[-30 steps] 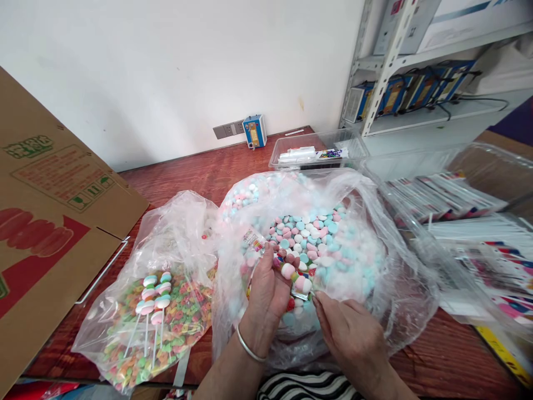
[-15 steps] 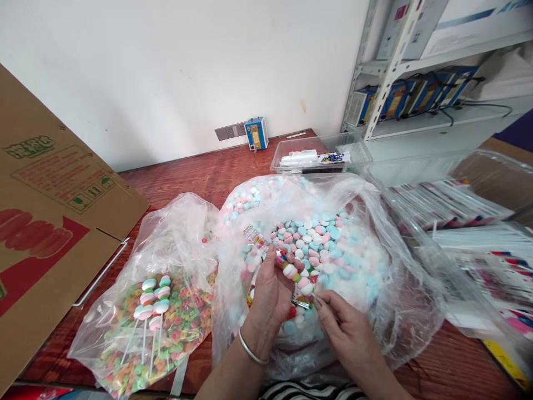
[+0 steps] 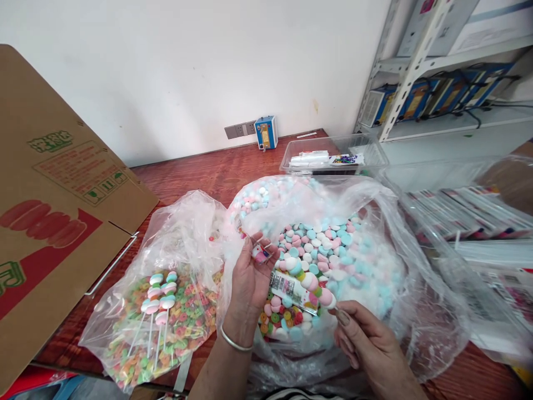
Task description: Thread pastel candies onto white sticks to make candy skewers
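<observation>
My left hand (image 3: 250, 278), palm up with fingers partly curled, holds a small printed wrapper (image 3: 260, 253) between thumb and fingers. My right hand (image 3: 366, 336) pinches the end of a candy skewer (image 3: 310, 281), threaded with pink, white and blue marshmallows and green-yellow pieces. The skewer slants up toward my left hand but is apart from it. Below it lies another printed wrapper (image 3: 291, 290). Both hands are over a large clear bag (image 3: 387, 222) full of pastel marshmallow discs (image 3: 316, 244), with ring-shaped candies (image 3: 277, 319) near its front.
On the left, several finished marshmallow skewers (image 3: 160, 294) lie on a bag of colourful ring candies (image 3: 195, 316). A cardboard box (image 3: 62, 205) stands behind. Clear trays (image 3: 333, 155) with packets, and a bin of flat printed wrappers (image 3: 449, 211), are at the back and right. A shelf (image 3: 400, 100) stands beyond.
My hands have drawn apart. The right has moved right with the skewer, which has left my left hand. My left hand has shifted left with the small wrapper. The view has turned slightly left.
</observation>
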A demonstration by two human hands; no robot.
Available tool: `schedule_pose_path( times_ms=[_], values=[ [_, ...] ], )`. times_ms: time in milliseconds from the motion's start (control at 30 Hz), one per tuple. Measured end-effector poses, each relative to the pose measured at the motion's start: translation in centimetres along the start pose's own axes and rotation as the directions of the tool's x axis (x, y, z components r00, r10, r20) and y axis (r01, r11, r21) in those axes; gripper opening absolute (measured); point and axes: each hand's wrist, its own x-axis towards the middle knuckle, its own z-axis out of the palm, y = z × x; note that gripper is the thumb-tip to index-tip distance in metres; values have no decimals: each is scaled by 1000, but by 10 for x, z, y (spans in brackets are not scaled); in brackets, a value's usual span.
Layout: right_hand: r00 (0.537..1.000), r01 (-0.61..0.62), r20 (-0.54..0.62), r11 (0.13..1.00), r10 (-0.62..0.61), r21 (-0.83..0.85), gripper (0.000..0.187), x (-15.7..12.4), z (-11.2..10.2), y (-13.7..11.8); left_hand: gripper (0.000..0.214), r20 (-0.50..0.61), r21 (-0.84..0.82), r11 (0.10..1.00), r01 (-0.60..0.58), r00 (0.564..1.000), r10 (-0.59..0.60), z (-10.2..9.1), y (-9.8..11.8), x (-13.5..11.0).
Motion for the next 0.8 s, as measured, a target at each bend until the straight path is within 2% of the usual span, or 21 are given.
schedule_pose_path(
  times_ms=[133,267,367,533,600,700,800],
  values=[
    [1000,20,-9,1000,-20,-18,38,3,3,-3,21,147,192,981,29,987,-58,-4,-3,-14],
    [995,80,-39,987,-87,-140,35,1,3,-4,20,245,216,970,109,956,-162,-4,-12,-23],
    [986,138,-55,962,-155,-236,30,-1,3,-4,17,236,154,981,122,959,-156,-2,-20,-24],
    [996,91,11,972,-91,-215,33,-6,8,-8,21,185,49,989,142,971,-149,6,-31,-26],
    [995,103,11,966,-103,-239,34,-8,11,-10,21,154,11,988,152,976,-152,10,-35,-29],
    [977,180,-44,915,-210,-361,28,-12,16,-14,17,111,-58,982,178,979,-171,16,-39,-34],
    [947,260,-42,837,-318,-482,21,-14,20,-14,13,104,-132,968,214,974,-201,22,-42,-39]
  ],
)
